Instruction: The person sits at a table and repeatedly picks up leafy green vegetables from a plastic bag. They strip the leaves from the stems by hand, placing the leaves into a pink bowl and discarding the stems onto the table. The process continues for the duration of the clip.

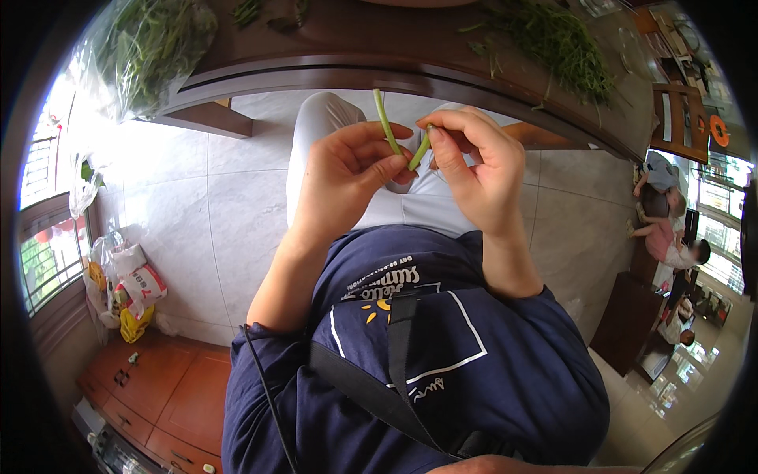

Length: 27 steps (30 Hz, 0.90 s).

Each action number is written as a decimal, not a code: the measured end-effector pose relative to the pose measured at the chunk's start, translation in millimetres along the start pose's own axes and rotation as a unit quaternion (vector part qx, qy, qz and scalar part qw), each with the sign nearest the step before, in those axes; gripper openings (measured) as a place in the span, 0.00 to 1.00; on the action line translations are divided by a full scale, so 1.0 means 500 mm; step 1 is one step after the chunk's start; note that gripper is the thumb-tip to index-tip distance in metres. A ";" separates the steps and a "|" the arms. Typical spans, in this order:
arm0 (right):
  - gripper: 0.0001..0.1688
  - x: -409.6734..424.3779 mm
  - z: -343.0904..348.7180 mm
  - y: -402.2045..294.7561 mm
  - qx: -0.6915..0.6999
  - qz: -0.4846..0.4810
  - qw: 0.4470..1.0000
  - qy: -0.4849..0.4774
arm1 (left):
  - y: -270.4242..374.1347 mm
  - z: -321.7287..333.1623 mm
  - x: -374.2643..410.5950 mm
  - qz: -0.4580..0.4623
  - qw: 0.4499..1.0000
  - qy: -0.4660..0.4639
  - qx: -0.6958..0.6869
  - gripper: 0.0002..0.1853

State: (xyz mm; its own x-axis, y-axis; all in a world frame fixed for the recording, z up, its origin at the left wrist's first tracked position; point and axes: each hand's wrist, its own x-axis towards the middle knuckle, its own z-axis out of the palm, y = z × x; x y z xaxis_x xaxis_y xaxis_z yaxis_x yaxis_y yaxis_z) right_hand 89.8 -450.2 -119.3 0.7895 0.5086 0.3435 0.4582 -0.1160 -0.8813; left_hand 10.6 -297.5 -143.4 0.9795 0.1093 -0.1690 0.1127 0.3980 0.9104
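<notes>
My left hand [346, 178] pinches a pale green vegetable stem [384, 118] between thumb and fingers, its cut upper end pointing towards the table. In my right hand [485, 169], thumb and forefinger grip the top of a short green stem piece [420, 151]. The lower ends of both meet near my left fingertips, forming a V. Whether they are still joined there, I cannot tell. Both hands are above my lap, just short of the edge of a dark wooden table [355, 41].
A clear plastic bag of leafy greens [154, 53] lies at the table's left. Loose thin green stems [556, 50] are heaped at the right. Shopping bags [133, 284] stand by a wooden cabinet [172, 385]. Several people [663, 237] sit far off at the right.
</notes>
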 end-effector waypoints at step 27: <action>0.10 0.025 -0.106 -0.010 0.334 -0.051 0.897 0.284 | 0.322 0.046 0.150 0.540 0.612 0.275 0.508 0.14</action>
State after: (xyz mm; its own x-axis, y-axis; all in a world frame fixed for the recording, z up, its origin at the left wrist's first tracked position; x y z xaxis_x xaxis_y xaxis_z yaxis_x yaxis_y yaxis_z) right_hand 118.7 -488.4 -93.4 0.9251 -0.0512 0.3762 0.3424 0.5411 -0.7681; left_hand 106.0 -246.0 -1.0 0.4017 0.2105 0.8912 -0.2312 -0.9184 0.3211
